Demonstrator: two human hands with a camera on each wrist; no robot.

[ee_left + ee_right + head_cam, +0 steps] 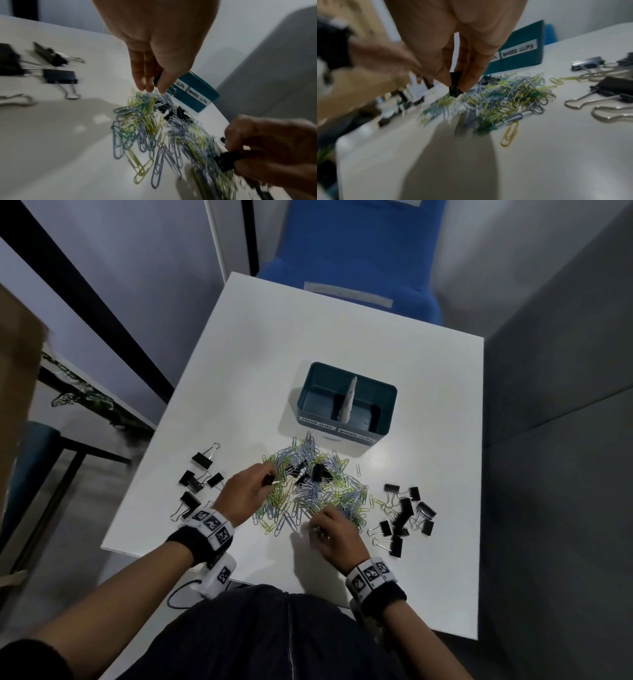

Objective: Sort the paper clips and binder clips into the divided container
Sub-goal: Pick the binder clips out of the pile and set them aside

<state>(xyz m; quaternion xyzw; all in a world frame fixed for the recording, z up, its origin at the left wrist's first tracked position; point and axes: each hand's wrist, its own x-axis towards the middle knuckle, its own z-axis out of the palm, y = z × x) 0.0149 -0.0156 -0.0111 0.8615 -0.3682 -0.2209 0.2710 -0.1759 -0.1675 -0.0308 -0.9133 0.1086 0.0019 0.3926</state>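
Evidently both hands pinch binder clips: left hand (244, 491), right hand (453, 56). Light, stiff, springy; grip the black body.

The head view looks steeply down from above the near edge of the surface (428, 392), taking in its whole top. Each wrist view sits low and close, facing the far side. All three share the paper clip pile (318, 491) and the container (346, 405).
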